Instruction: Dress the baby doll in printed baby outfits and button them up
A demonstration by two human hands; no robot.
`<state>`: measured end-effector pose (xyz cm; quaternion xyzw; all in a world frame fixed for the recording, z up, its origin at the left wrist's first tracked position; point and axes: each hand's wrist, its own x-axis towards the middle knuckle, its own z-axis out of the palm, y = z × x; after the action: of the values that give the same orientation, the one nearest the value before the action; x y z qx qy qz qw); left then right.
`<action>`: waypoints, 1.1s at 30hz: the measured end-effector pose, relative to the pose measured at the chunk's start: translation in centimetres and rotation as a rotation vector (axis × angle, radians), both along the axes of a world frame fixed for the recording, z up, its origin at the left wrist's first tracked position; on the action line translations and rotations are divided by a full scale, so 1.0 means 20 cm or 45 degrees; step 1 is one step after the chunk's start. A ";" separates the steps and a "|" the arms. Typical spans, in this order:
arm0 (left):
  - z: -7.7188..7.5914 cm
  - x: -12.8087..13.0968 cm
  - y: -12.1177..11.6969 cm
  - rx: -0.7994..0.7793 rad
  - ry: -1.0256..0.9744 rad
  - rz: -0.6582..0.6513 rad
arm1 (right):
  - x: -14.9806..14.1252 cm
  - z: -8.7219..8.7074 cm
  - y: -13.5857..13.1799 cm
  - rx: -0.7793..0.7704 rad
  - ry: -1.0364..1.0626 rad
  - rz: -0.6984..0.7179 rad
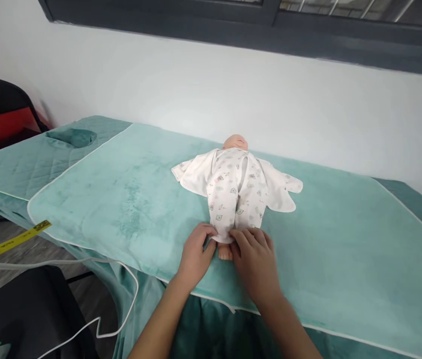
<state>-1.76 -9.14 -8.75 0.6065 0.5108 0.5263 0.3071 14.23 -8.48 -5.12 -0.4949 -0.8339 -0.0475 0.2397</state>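
Note:
A baby doll point(235, 142) lies on its back on the teal bed cover, its head toward the wall. White printed baby pants point(224, 192) lie over its legs and body, above a white top point(280, 187) spread out to both sides. My left hand point(198, 252) pinches the left edge of one pant leg's cuff between thumb and fingers. On the cuff's other side, my right hand point(254, 259) grips the same hem, fingers curled. One doll foot point(225, 252) pokes out below the cuff between my hands; the other foot is hidden.
The teal bed point(151, 164) runs along a white wall under a dark window frame point(196, 22). A face hole point(72, 137) is at the left end. A white cable point(132, 294), yellow tag point(12, 243) and black chair point(31, 314) are at lower left.

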 end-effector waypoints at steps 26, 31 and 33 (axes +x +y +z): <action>0.10 0.07 -0.07 0.138 0.297 -0.156 | 0.28 -0.17 -0.10 -0.157 0.549 -0.158; 0.15 0.16 -0.07 0.189 0.784 -0.174 | 0.26 -0.17 -0.03 -0.154 0.408 -0.087; 0.17 0.18 -0.07 0.190 0.879 -0.152 | 0.26 -0.16 -0.02 -0.136 0.433 -0.069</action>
<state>1.77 -10.48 -5.44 0.7982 0.5083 0.3071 0.1015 19.36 -8.94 -8.24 -0.5301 -0.7691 0.0749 0.3491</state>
